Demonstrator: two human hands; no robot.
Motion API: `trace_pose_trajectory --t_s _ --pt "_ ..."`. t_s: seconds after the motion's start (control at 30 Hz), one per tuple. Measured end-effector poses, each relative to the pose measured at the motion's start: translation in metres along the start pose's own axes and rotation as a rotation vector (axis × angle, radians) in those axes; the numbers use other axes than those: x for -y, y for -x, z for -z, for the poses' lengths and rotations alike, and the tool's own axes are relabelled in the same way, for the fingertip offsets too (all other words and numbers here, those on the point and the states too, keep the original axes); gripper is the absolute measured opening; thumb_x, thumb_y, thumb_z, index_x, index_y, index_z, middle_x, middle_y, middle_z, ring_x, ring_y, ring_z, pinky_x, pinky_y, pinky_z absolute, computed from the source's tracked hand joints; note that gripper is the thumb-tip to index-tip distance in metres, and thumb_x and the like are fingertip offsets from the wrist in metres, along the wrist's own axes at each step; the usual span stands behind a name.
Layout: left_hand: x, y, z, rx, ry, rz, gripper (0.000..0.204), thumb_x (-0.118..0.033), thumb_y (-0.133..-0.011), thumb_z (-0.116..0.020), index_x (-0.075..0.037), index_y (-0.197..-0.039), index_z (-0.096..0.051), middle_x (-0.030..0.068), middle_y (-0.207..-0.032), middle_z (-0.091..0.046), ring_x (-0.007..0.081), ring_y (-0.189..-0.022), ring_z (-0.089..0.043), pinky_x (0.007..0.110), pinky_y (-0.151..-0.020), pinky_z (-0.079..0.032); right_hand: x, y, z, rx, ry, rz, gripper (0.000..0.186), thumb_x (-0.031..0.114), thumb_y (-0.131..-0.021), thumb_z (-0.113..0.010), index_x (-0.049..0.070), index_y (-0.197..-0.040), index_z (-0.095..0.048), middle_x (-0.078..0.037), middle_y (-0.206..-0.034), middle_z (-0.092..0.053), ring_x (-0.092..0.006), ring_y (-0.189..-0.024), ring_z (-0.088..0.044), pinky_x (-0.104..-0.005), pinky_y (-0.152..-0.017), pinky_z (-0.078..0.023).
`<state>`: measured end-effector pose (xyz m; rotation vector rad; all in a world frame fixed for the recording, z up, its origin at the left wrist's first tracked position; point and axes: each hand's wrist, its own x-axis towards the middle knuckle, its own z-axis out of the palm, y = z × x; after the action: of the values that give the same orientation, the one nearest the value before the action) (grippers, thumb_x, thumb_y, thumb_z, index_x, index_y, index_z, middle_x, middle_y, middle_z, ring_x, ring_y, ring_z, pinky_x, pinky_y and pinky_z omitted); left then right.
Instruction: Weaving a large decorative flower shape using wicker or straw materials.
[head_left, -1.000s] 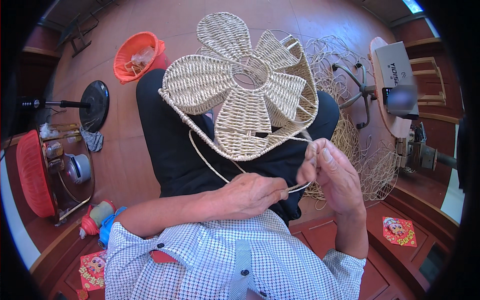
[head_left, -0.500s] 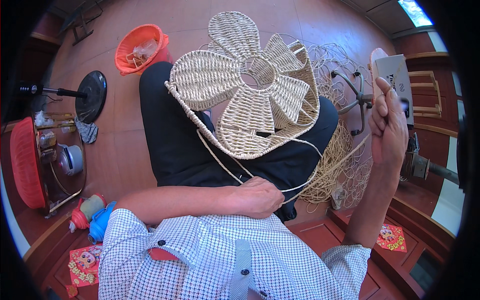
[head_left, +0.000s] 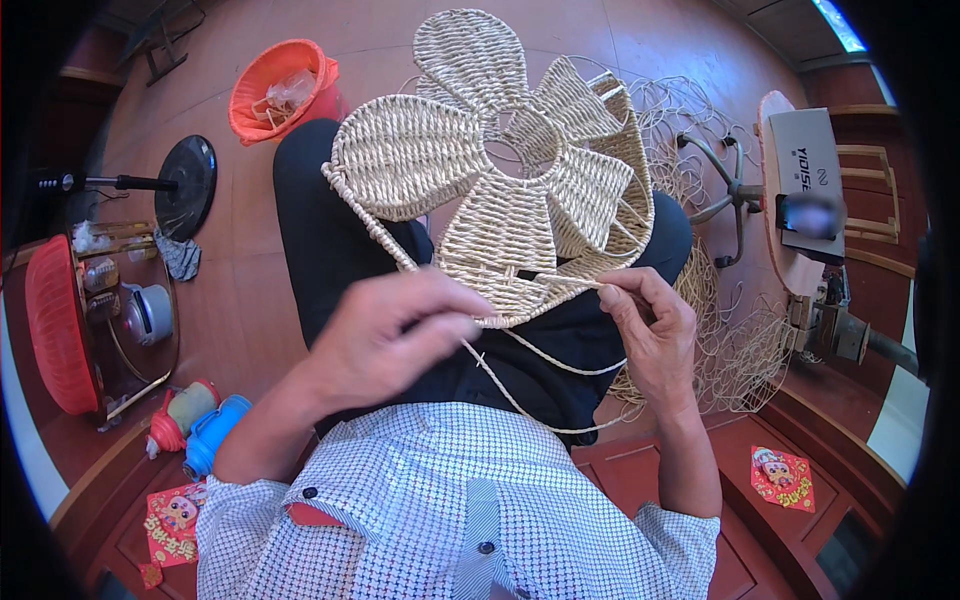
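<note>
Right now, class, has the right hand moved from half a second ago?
Yes: judged against the pale box, the right hand has moved left and down in the picture.

Home rm, apparently, used as craft wkspace. Homey: pot & blue flask, L of frame. Crafty: woven piece, top ctr; cord heap, R of ctr.

Dark printed letters are standing on the side of the pale box at right; golden characters are standing on the right red paper and also on the left red paper
</note>
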<state>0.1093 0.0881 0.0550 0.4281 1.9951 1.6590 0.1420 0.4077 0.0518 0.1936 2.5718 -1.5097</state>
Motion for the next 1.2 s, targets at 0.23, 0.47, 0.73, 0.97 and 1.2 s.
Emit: trace_pose_trajectory --t_s 0.23,0.47,0.73,0.97,1.2 --pt "-0.008 -0.008 0.03 -0.368 -0.238 0.18 0.031 -0.009 -0.107 -0.069 0.002 -0.135 -0.075 0.008 -0.11 -0.077 0.0121 -0.085 -0.069 0.028 -0.079 -0.057 0.013 -0.002 -0.005 -0.082 0.323 0.188 0.008 0.006 -0.098 -0.083 0.004 -0.105 -0.08 -0.008 -0.093 -0.075 -0.0212 -0.078 -0.074 -0.0343 -0.068 -0.056" --pt "-0.031 -0.031 0.03 -0.213 -0.144 0.356 0.048 -0.01 -0.109 -0.064 0.001 -0.156 -0.061 0.0136 -0.129 -0.076 0.0075 -0.069 -0.064 0.022 -0.055 -0.053 0.006 -0.005 -0.016 -0.115 0.435 0.343 0.011 0.006 -0.091 -0.086 0.007 -0.099 -0.079 -0.009 -0.093 -0.075 -0.0282 -0.079 -0.074 -0.0393 -0.069 -0.057" --pt "-0.023 -0.032 0.028 -0.178 -0.108 0.421 0.044 -0.011 -0.11 -0.062 0.006 -0.15 -0.062 0.0161 -0.13 -0.075 0.0087 -0.071 -0.065 0.023 -0.056 -0.055 0.003 -0.003 -0.019 -0.156 0.361 0.308 0.012 0.004 -0.091 -0.086 0.006 -0.097 -0.077 -0.008 -0.09 -0.074 -0.025 -0.076 -0.074 -0.0373 -0.066 -0.057" --pt "-0.014 -0.026 0.025 -0.215 -0.046 0.428 0.038 -0.008 -0.11 -0.062 0.005 -0.146 -0.065 0.0126 -0.125 -0.076 0.0069 -0.072 -0.064 0.022 -0.056 -0.054 0.005 0.0 -0.01 -0.167 0.306 0.248 0.009 0.002 -0.095 -0.085 0.004 -0.099 -0.077 -0.007 -0.09 -0.072 -0.0174 -0.075 -0.072 -0.0321 -0.064 -0.054" --pt "-0.004 -0.016 0.01 -0.346 -0.397 0.076 0.014 0.001 -0.1 -0.074 0.001 -0.114 -0.076 0.008 -0.1 -0.073 0.0166 -0.08 -0.071 0.034 -0.072 -0.056 -0.014 0.006 -0.012 -0.208 0.146 0.158 0.008 0.001 -0.097 -0.083 0.003 -0.103 -0.078 -0.005 -0.088 -0.068 -0.0132 -0.068 -0.058 -0.0301 -0.059 -0.044"
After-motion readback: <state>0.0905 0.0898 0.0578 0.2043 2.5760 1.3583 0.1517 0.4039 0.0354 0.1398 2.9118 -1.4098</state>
